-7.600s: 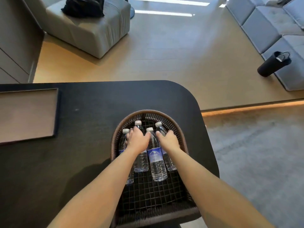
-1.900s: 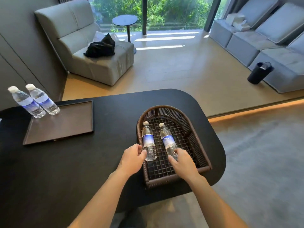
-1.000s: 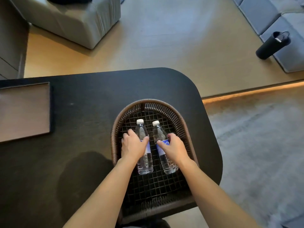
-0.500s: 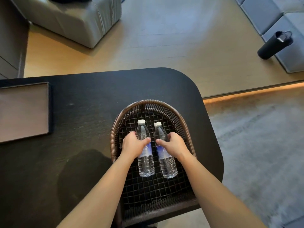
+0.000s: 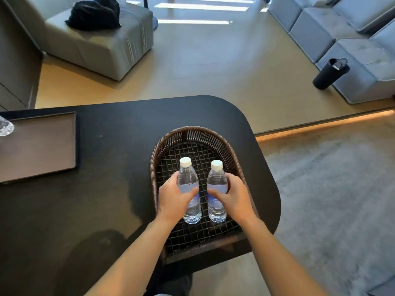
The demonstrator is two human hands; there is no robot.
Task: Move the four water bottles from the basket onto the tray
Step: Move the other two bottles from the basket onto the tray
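At the far left edge, the base of a clear bottle is seen on the brown tray, most of it cut off by the frame. The tray lies flat on the black table, well apart from the wicker basket, which sits near the table's rounded right end. Above the basket's mesh floor, two water bottles are held side by side with their white caps pointing away from the person. The left bottle is gripped around its labelled middle by the left hand, with the thumb wrapped across the front. Just beside it, not touching, the right bottle is clasped the same way by the right hand. Whether the bottle bases rest on the mesh cannot be told. Beyond the table, a grey armchair with a dark bag on it is seen at upper left, and a black flask leans against a grey sofa at right.
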